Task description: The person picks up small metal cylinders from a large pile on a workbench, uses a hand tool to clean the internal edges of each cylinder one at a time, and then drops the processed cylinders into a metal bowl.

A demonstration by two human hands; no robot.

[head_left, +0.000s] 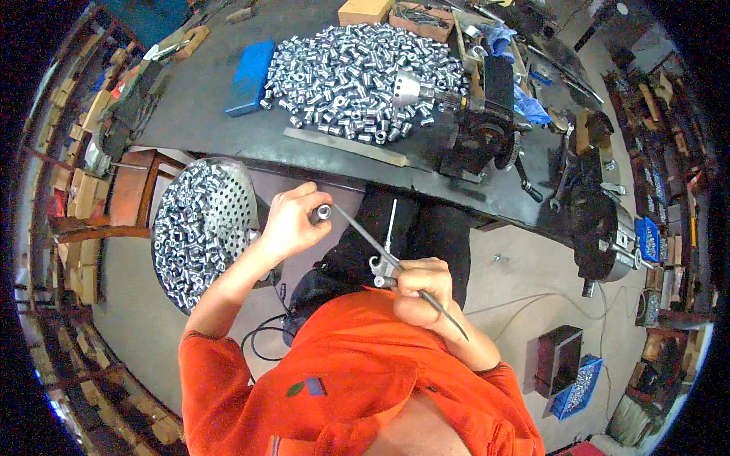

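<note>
My left hand (293,220) is closed on a small shiny metal sleeve (322,213), with its round bore showing. In my right hand (424,289) is a long, thin, dark file-like rod (369,242). One end of the rod reaches up close beside the sleeve; whether they touch I cannot tell. Its other end sticks out below my right hand. Next to that hand's fingers, over my lap, is a grey air blow gun (383,267) with a thin pale nozzle. My right fingers hide part of it, so whether they hold it too is unclear.
Many metal sleeves (357,76) are heaped on the dark bench (228,140), beside a blue box (251,78) and a flat metal bar (346,147). A chuck machine (479,129) stands at right. At left, a perforated round pan (236,201) holds more sleeves near a wooden chair (133,190).
</note>
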